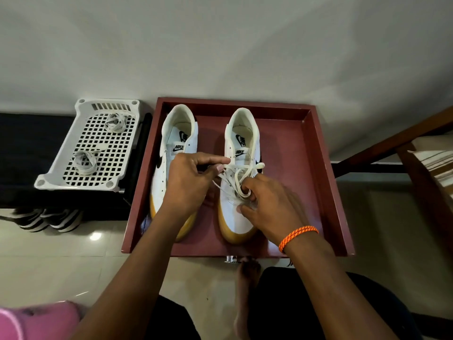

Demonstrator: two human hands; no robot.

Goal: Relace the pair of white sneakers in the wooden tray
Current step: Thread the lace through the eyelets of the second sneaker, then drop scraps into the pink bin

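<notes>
Nearest the viewer, a bare foot (247, 271) rests on the pale tiled floor (61, 266) just short of the wooden tray (326, 192), and an orange cord bracelet (297, 236) circles the right wrist. The right hand (269, 207) lies over the forefoot of the right sneaker (239, 217), its curled fingers hooked into loops of the cream lace (245, 173). The left hand (188, 182) reaches across the left sneaker (179, 133) and pinches a strand of the same lace between thumb and forefinger, pulled level above the eyelets. Both sneakers are white with gum-yellow toe soles and black swooshes, standing side by side in the tray, toes near; "NIKE" reads on each tongue and insole. Farther left, a white perforated plastic tray (49, 180) holds two coiled grey-white laces (84, 163).
</notes>
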